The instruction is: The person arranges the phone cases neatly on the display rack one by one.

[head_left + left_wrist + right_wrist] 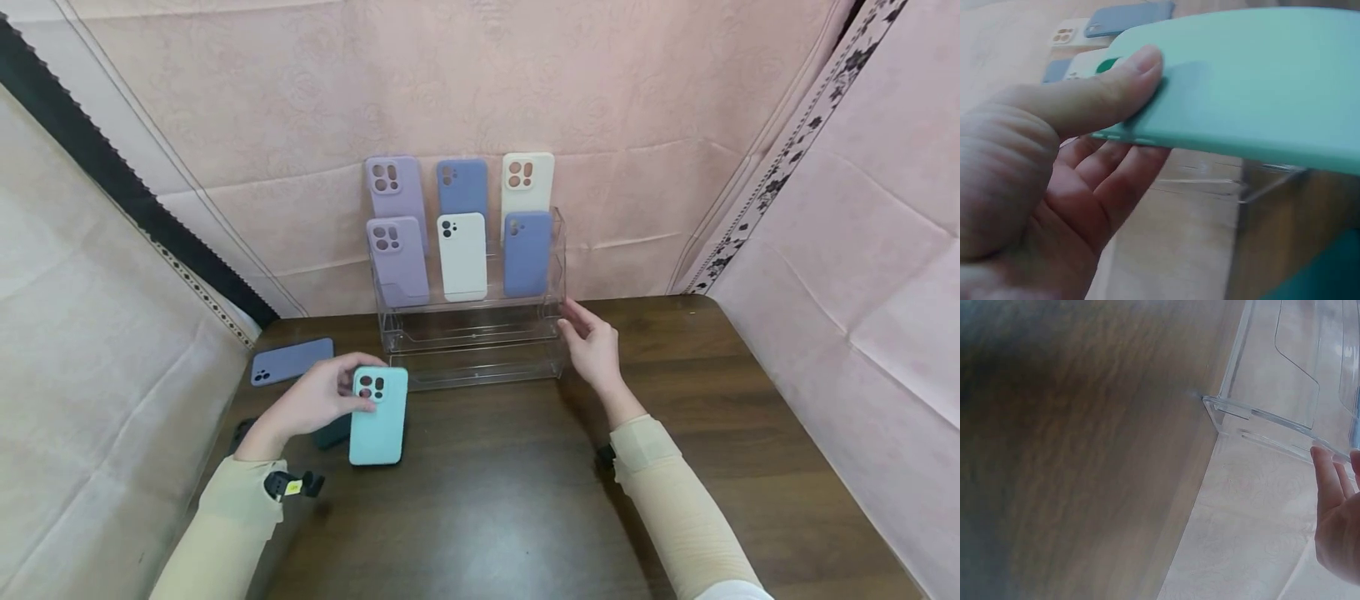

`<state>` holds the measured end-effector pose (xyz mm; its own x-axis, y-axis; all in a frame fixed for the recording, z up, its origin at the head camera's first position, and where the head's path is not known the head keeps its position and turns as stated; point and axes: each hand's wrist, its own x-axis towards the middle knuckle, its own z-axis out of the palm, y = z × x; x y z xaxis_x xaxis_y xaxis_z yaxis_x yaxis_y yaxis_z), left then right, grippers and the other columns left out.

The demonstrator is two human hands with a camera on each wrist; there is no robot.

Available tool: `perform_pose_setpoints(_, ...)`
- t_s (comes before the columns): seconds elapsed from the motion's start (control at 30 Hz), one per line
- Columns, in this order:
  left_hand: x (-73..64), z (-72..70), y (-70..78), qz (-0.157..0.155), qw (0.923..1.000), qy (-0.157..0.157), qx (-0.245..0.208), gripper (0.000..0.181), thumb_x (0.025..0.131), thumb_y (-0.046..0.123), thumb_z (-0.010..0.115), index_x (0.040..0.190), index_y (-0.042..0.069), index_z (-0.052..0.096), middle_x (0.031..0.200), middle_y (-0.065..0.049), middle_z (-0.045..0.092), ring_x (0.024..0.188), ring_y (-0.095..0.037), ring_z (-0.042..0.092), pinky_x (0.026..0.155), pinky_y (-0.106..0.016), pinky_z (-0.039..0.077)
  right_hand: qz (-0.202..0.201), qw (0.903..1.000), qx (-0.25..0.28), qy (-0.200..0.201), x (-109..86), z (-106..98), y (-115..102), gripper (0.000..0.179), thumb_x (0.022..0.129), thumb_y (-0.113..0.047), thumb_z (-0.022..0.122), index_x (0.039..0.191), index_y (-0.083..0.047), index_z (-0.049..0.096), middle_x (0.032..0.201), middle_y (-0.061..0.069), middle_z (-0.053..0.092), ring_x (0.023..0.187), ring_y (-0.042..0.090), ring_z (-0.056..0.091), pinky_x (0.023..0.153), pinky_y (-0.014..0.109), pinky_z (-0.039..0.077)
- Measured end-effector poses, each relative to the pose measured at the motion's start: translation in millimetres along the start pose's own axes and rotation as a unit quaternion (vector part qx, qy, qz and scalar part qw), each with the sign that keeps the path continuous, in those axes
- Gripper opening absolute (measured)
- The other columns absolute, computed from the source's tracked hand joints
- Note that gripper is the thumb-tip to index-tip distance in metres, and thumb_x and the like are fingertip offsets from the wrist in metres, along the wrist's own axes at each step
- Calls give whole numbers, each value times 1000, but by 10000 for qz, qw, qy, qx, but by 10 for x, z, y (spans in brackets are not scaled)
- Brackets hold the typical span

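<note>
Turquoise case (378, 433), in left hand (318, 402) (pinched)

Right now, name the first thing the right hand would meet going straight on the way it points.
The right hand would meet the right side of the clear stand first; it looks at or very near that edge, though depth leaves contact unclear.

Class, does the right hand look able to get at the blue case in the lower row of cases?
Probably yes: the right hand is beside the clear stand, holding no case, and no other case stands before the blue case.
</note>
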<state>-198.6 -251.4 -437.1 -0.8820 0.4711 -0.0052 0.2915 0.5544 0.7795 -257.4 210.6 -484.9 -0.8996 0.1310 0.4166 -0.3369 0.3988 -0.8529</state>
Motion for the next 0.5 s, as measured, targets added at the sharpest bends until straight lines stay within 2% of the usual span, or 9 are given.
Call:
perform_pose_setpoints(0.13,108,-121,165,299,9967,742,118,55,93,7,85,143,16,63,109,-4,76,92,-21,74,79,-34,62,-40,10000,-52,35,-4,-9,-7,41,102,-4,73,143,-4,68,129,15,75,116,32,74,85,12,56)
perform_pose_setpoints(0.3,302,-238,366,538,9834,1730,57,55,96,6,82,147,14,62,113,-12,76,94,-25,74,77,-23,59,-55,9999,-127,55,-3,-13,-1,41,103,-5,73,143,-6,69,129,15,75,117,30,74,86,10,54)
perform_pose_setpoints(0.37,378,-260,427,574,9788,1964,-39,56,96,5,81,148,15,62,114,-12,76,97,-26,74,78,-21,58,-60,9999,-126,47,-4,-10,-1,41,103,-5,73,144,-7,69,130,14,75,118,30,73,87,10,53)
perform_pose_setpoints(0.5,502,-280,521,638,9739,2168,-221,57,97,6,81,149,18,61,118,-13,76,105,-27,74,81,-21,57,-65,10000,-31,34,-3,4,-1,41,103,-4,72,143,-6,69,130,16,75,119,31,73,86,9,53)
